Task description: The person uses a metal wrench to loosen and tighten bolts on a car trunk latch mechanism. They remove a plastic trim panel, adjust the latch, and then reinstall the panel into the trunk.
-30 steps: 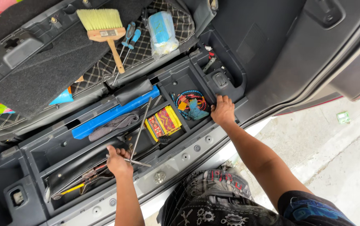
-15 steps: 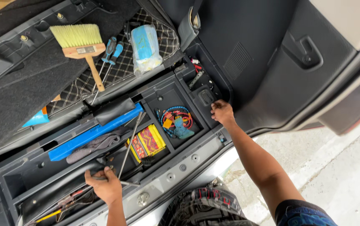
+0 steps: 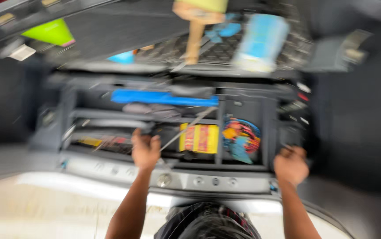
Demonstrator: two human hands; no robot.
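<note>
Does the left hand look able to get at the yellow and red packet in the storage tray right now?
Probably yes: the left hand sits just beside the yellow and red packet, with only a thin metal rod slanting between them. The picture is blurred.

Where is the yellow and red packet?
In the head view, the yellow and red packet lies in the middle tray compartment, between the left hand and the colourful cable bundle.

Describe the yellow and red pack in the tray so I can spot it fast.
Find the dark storage tray with dividers. The pack lies flat in the middle compartment, just right of the left hand. It is the only flat yellow piece with red panels; the neighbour to its right is a round multicoloured bundle.
</note>
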